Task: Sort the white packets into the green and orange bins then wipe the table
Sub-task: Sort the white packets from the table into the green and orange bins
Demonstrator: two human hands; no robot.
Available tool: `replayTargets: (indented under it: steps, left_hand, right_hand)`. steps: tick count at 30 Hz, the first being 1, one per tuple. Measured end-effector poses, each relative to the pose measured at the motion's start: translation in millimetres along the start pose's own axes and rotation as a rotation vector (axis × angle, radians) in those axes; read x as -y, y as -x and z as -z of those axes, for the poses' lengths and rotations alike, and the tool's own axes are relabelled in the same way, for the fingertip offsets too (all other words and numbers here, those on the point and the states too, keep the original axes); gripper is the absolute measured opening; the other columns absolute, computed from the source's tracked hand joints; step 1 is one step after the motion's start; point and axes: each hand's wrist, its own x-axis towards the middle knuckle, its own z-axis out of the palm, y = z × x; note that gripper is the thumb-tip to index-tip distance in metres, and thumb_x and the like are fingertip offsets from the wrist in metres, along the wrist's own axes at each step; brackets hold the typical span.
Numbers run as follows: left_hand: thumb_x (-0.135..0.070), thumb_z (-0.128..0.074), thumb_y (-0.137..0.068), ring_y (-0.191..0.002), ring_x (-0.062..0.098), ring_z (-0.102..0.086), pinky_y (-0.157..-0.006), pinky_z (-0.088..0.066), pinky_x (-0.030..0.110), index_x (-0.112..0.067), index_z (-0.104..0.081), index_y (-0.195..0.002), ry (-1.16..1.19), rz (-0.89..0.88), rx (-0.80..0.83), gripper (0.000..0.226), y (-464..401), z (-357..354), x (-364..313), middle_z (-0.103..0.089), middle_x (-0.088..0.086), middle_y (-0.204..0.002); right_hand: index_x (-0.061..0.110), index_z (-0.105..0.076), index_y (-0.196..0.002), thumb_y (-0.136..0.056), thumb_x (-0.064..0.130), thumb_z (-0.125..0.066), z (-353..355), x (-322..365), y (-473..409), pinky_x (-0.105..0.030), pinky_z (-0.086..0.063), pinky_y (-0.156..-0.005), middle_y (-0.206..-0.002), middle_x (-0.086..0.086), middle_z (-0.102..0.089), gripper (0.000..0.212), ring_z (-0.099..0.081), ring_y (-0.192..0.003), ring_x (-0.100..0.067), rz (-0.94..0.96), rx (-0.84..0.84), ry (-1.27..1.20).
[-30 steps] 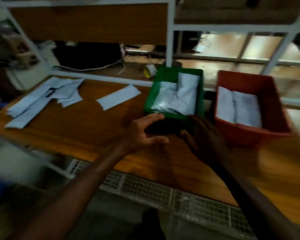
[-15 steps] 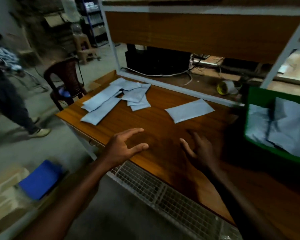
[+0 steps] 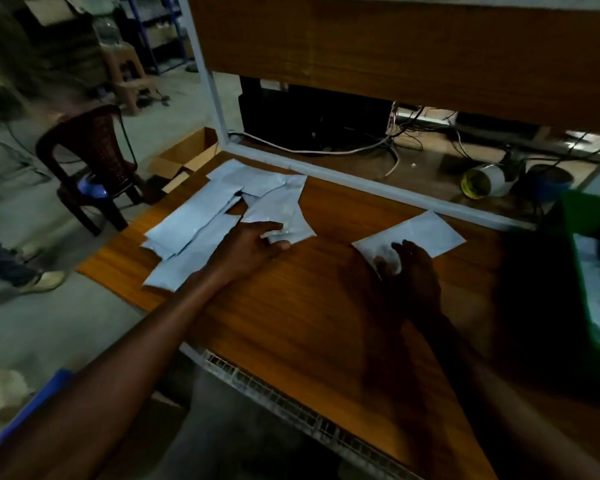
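Left hand (image 3: 253, 245) sits mid-frame at the near corner of the pile of white packets (image 3: 222, 216), fingers loosely curved and thumb out, fingertips touching the closest packet; whether it pinches that packet, cannot tell; the pile fans out over the table's (image 3: 326, 323) left corner, packets overlapping, upper left of centre. Right hand (image 3: 409, 268), deep in shadow right of centre, lies with fingers spread and straight on the near end of a single white packet (image 3: 420, 233), which rests flat and apart from the pile. At the right edge of the frame, the green bin (image 3: 582, 216) stands on the table, pale packets inside it; the orange bin is out of shot. No writing or label readable on any packet; too dim and blurred. Beyond the white frame rail, a roll of tape (image 3: 484, 180) on its side, cables (image 3: 388, 147) trailing, a black box (image 3: 309, 116). Far left, a dark plastic chair (image 3: 94, 161), an open cardboard box (image 3: 187, 157) on the floor, someone's shoe (image 3: 44, 280).
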Motion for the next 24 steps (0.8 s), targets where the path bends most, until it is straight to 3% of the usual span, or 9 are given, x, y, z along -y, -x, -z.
replayTargets:
  steps: [4,7,9,13,16,18,21,24]
  left_hand:
    - [-0.052,-0.063,-0.089,-0.123,0.010,-0.049,-0.099,-0.043,0.033,-0.026,-0.061,-0.131,-0.034,-0.055,0.001,0.049,-54.4,-2.5,29.1,-0.056,-0.004,-0.136]
    - [-0.062,-0.056,-0.089,-0.142,0.014,-0.031,-0.118,-0.025,0.046,-0.018,-0.062,-0.130,-0.148,-0.180,0.012,0.061,-94.7,0.9,56.4,-0.051,0.002,-0.145]
    - [-0.073,-0.044,-0.085,-0.148,0.018,-0.016,-0.122,-0.013,0.048,-0.017,-0.058,-0.135,-0.246,-0.216,0.054,0.076,-124.6,6.7,71.4,-0.041,0.006,-0.154]
    - [-0.078,-0.038,-0.079,-0.151,0.029,0.010,-0.120,0.002,0.054,-0.032,-0.035,-0.151,-0.513,-0.069,0.244,0.085,-173.5,11.6,94.6,-0.005,-0.001,-0.166]
    - [-0.085,-0.039,-0.077,-0.148,0.035,0.020,-0.116,0.009,0.059,-0.047,-0.020,-0.151,-0.658,-0.048,0.397,0.086,-190.1,5.2,102.6,0.012,-0.004,-0.165]
    - [-0.095,-0.025,-0.067,-0.147,0.035,0.023,-0.114,0.012,0.061,-0.055,-0.019,-0.148,-0.690,-0.122,0.416,0.091,-193.8,1.3,108.1,0.017,-0.005,-0.164]
    - [-0.100,-0.003,-0.062,-0.145,0.034,0.029,-0.112,0.016,0.063,-0.057,-0.017,-0.148,-0.713,-0.379,0.358,0.096,-184.5,-9.6,114.9,0.026,-0.005,-0.161]
    - [-0.097,-0.001,-0.065,-0.144,0.034,0.032,-0.112,0.016,0.066,-0.050,-0.015,-0.152,-0.668,-0.494,0.357,0.099,-177.2,-26.0,114.3,0.030,-0.003,-0.160]
  right_hand:
    - [0.021,-0.044,-0.146,-0.094,0.072,-0.040,-14.6,-9.3,-28.2,-0.053,-0.031,-0.115,-0.157,-0.013,-0.036,0.073,-0.031,-0.145,-0.032,-0.105,-0.063,0.124]
    - [0.021,-0.031,-0.153,-0.092,0.076,-0.036,-21.2,-18.3,-42.8,-0.058,-0.023,-0.117,-0.163,-0.015,-0.023,0.082,-0.021,-0.149,-0.036,-0.212,0.019,0.205]
    - [0.022,-0.024,-0.155,-0.089,0.081,-0.028,-26.6,-24.5,-53.8,-0.060,-0.018,-0.119,-0.165,-0.015,-0.016,0.089,-0.016,-0.151,-0.037,-0.283,0.083,0.257]
    - [0.028,-0.022,-0.155,-0.090,0.081,-0.015,-36.4,-30.0,-62.1,-0.063,-0.015,-0.119,-0.166,-0.016,-0.009,0.084,-0.011,-0.152,-0.039,-0.309,0.161,0.389]
    - [0.039,-0.014,-0.156,-0.092,0.078,-0.018,-35.8,-31.9,-61.8,-0.065,-0.005,-0.120,-0.167,-0.013,0.003,0.075,0.002,-0.153,-0.038,-0.308,0.249,0.392]
    - [0.048,-0.013,-0.155,-0.089,0.081,-0.018,-31.2,-29.7,-63.0,-0.066,0.000,-0.119,-0.167,-0.012,0.007,0.074,0.006,-0.153,-0.038,-0.294,0.317,0.389]
    - [0.053,-0.013,-0.154,-0.081,0.085,-0.011,-32.3,-17.6,-54.8,-0.065,0.006,-0.117,-0.168,-0.011,0.007,0.079,0.008,-0.153,-0.036,-0.285,0.372,0.408]
    - [0.055,-0.006,-0.153,-0.083,0.088,-0.010,-43.7,-2.2,-46.8,-0.062,0.013,-0.115,-0.168,-0.011,0.008,0.078,0.011,-0.153,-0.034,-0.302,0.360,0.396]
